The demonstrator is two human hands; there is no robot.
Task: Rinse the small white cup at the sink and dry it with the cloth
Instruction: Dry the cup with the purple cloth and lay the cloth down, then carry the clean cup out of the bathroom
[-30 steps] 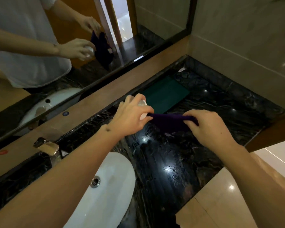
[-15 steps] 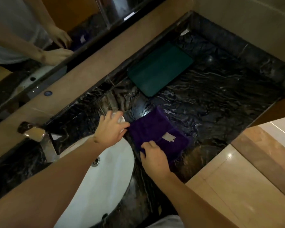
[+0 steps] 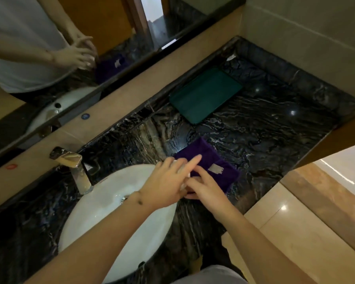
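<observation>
The small white cup is almost wholly hidden inside my left hand, which is closed around it just past the right rim of the white sink basin. A purple cloth with a pale label lies flat on the black marble counter, right beside the cup. My right hand lies with fingers apart on the cloth's near left corner, fingertips against the cup and my left hand. It grips nothing that I can see.
A metal faucet stands at the basin's back left. A dark green tray sits on the counter near the back wall. The mirror above the ledge reflects the hands and cloth. A tiled floor lies lower right.
The cloth went from held in the air to lying flat on the counter. My left hand brought the cup down beside it, and my right hand slid up to touch the cup.
</observation>
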